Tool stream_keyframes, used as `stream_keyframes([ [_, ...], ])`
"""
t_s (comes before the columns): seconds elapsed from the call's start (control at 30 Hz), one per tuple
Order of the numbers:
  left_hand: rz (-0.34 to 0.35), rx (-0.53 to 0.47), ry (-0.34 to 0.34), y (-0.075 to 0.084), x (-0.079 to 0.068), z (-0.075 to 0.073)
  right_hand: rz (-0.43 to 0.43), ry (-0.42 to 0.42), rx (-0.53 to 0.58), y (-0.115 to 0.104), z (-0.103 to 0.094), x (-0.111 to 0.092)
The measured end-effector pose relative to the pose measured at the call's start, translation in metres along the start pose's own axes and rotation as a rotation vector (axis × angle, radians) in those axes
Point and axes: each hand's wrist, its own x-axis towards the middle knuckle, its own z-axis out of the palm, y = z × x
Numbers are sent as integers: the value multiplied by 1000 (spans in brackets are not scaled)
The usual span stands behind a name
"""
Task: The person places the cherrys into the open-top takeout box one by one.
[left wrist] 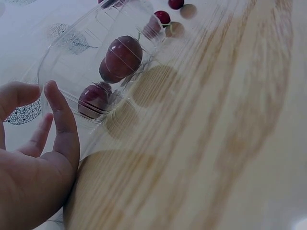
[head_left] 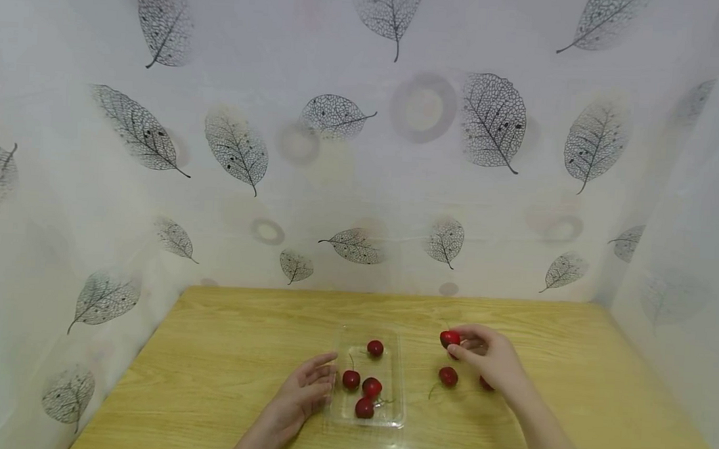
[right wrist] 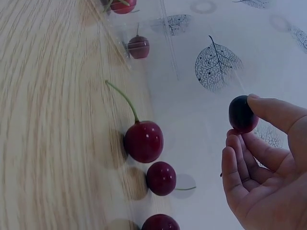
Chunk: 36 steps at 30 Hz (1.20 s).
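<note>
My right hand pinches a dark red cherry between thumb and fingertips, above the table to the right of a clear plastic box. Inside the box lie several cherries, one of them a cherry with an upright stem. At the box's left side is my left hand, its fingers loosely extended and the fingertips touching the box's edge. Under and near the right hand are loose cherries, among them a cherry with a long green stem and a smaller-looking cherry.
A wood-grain table carries everything. Behind it and along the sides hangs a pale sheet printed with dark leaf skeletons. Another cherry is cut off at the bottom of the right wrist view.
</note>
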Motion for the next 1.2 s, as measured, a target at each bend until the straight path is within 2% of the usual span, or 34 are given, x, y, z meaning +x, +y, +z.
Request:
stream_keyframes([
  [0.23, 3, -1, 4, -1, 0, 0, -7, -23, 9, -8, 8, -2],
  [0.43, 4, 0, 6, 0, 0, 0, -11, -56, 62, -16, 17, -3],
  [0.77, 9, 10, 3, 0, 0, 1, -70, -94, 75, -29, 32, -1],
  [1.2, 3, 4, 5, 0, 0, 0, -139, -110, 96, -32, 50, 1],
])
